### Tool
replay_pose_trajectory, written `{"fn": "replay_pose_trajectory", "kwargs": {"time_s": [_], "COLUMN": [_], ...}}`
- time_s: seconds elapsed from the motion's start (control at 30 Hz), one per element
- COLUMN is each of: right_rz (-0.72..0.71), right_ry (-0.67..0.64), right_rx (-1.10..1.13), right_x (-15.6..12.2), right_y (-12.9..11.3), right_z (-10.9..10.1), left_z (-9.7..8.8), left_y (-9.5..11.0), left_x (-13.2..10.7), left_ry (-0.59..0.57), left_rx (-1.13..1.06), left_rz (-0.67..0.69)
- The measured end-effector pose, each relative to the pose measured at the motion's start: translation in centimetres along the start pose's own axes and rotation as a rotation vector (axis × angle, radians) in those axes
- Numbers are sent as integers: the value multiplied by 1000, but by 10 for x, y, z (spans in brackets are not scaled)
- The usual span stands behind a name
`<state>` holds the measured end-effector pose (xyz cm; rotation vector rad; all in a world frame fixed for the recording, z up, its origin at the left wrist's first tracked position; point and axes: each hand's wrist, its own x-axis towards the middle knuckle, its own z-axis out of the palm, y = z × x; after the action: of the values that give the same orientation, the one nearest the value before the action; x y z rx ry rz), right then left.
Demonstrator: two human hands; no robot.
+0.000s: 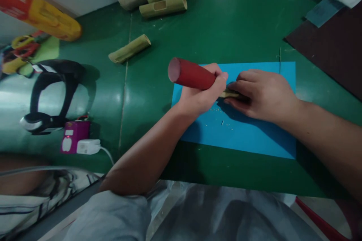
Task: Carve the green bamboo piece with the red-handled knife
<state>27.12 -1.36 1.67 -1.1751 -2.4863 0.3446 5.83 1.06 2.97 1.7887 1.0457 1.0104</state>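
Note:
Wrapped round a thick red handle (194,74) is my left hand (202,94); the handle's blunt end points up and to the left, and the tool's working end is hidden. My right hand (260,92) is closed on a small light-brown piece, probably bamboo (228,94), most of which its fingers cover. Both hands meet closely at this piece, above a blue sheet (266,141). Small pale shavings (222,122) lie on the sheet just in front of the hands.
Several cut bamboo tubes (164,6) lie at the back of the green table (158,128); another bamboo tube (131,49) is nearer. On the left are a black head strap (66,94), a purple box (75,135) with a white plug (88,146), and scissors (26,49). A dark sheet (333,49) lies right.

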Motion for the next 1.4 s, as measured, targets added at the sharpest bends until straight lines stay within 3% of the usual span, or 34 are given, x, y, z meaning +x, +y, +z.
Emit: {"fn": "replay_pose_trajectory", "kwargs": {"time_s": [0.17,0.53,0.67,0.9,1.4], "right_rz": [-8,-29,-11,1,-23], "right_ry": [-8,-14,-30,-11,6], "right_rx": [3,93,101,88,22], "right_x": [1,3,5,4,-1], "right_y": [0,4,3,3,3], "right_z": [0,1,-1,0,0], "left_z": [-3,1,-4,5,11], "left_y": [4,-5,-5,-2,-3], "left_x": [1,4,0,4,3], "left_ry": [-90,-3,-82,119,119], "left_rx": [120,-62,-117,-162,-193], "left_rz": [-2,-31,-105,-139,-95]}}
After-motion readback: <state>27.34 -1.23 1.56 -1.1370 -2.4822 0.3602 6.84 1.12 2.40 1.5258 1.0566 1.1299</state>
